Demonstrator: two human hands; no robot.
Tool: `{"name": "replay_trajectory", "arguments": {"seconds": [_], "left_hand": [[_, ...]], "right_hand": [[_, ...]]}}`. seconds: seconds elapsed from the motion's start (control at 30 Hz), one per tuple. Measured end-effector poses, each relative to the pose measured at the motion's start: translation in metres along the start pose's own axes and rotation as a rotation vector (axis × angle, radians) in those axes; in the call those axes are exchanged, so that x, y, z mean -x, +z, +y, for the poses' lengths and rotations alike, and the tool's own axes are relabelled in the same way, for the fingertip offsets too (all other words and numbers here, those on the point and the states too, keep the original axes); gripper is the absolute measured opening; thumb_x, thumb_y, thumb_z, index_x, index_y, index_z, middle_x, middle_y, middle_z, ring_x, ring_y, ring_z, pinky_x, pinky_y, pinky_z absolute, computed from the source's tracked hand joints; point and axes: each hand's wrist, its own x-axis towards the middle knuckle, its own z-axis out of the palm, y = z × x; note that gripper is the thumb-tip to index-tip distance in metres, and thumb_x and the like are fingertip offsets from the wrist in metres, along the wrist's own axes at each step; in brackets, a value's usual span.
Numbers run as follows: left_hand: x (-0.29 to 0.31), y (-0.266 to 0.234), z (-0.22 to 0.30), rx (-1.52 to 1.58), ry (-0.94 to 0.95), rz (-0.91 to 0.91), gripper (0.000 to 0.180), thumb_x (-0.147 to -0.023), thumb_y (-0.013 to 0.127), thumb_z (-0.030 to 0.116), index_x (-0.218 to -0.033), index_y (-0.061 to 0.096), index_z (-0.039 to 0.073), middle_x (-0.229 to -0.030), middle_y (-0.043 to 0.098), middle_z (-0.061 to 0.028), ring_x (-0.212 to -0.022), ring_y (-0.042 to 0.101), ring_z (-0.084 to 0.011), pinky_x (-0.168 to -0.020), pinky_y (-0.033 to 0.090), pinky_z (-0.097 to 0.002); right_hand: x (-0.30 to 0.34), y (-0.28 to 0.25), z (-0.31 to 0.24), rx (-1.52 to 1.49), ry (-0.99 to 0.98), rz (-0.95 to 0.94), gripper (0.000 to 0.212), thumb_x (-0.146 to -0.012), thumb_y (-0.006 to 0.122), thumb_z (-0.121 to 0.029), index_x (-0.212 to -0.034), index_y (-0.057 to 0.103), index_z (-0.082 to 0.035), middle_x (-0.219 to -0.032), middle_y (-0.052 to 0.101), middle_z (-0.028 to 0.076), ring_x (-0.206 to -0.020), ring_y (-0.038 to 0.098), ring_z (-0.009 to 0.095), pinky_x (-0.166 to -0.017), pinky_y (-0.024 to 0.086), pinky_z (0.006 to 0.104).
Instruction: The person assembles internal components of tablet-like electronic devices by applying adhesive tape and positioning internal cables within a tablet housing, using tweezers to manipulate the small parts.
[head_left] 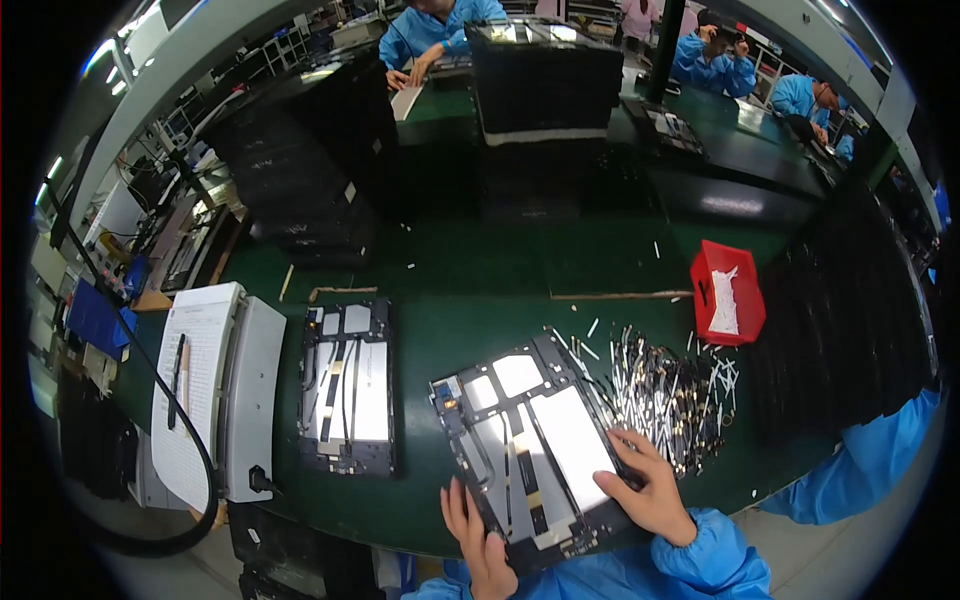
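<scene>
An opened tablet (565, 440) is tilted before me, its black frame, silver battery panels and ribbon cables showing. My left hand (480, 540) holds its lower left edge, fingers along the side. At the right edge my right hand (645, 485) grips it, with the thumb over the silver panel and the fingers along the rim. A second opened tablet (347, 388) of the same kind lies flat on the green table to the left. Just beyond my right hand is a heap of small black and white cable pieces (665, 400).
A red bin (727, 300) with white strips stands right of the heap. Tall stacks of black trays (545, 85) rise at the back, another stack (845, 310) at right. A paper sheet with pens (190, 385) rests on a white box at left. Co-workers sit beyond.
</scene>
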Motion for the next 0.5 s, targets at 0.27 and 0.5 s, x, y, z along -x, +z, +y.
{"name": "replay_trajectory", "arguments": {"seconds": [0.27,0.5], "left_hand": [[-0.062,-0.007,0.038,0.3,0.258,0.063,0.09,-0.088,0.008,0.064,-0.13,0.038,-0.009,-0.139,0.028,-0.0278,-0.13,0.024,-0.043,-0.107,0.017,-0.0486],[-0.099,-0.003,-0.026,0.115,0.252,0.385,0.068,-0.092,0.023,0.054,-0.114,0.051,-0.004,-0.129,0.036,-0.0248,-0.121,0.034,-0.0404,-0.102,0.026,-0.0503]], "right_hand": [[-0.026,-0.065,-0.063,-0.218,-0.068,0.398,0.06,-0.074,0.066,-0.023,-0.123,0.051,0.007,-0.104,0.062,0.013,-0.093,0.056,0.014,-0.087,0.042,0.0288],[-0.206,-0.142,-0.166,-0.502,-0.237,0.275,0.049,-0.084,0.061,-0.025,-0.122,0.051,0.005,-0.109,0.06,0.011,-0.093,0.061,0.015,-0.08,0.049,0.026]]}}
